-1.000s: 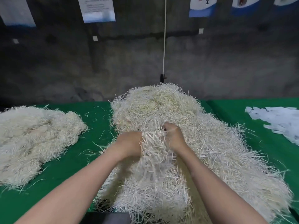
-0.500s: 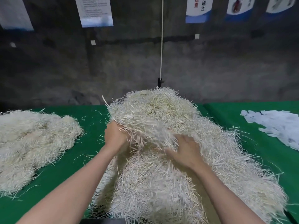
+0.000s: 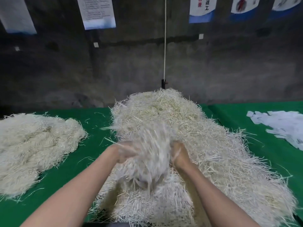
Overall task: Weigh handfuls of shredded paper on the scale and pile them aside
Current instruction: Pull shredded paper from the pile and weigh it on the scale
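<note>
Wall: dark, rough, facing you, with posters hung along its top and a white cord running down it.
Table: green cloth under everything you handle.
Big heap: shredded paper, spreading beyond and to the right of your grip.
Side pile: well left of your grip, apart from the heap.
Scraps: flat white pieces, far right of your grip.
Clump: blurred, pressed between both your hands, just above the heap.
Left hand: fingers curled into the clump's left side.
Right hand: closed on its right side.
</note>
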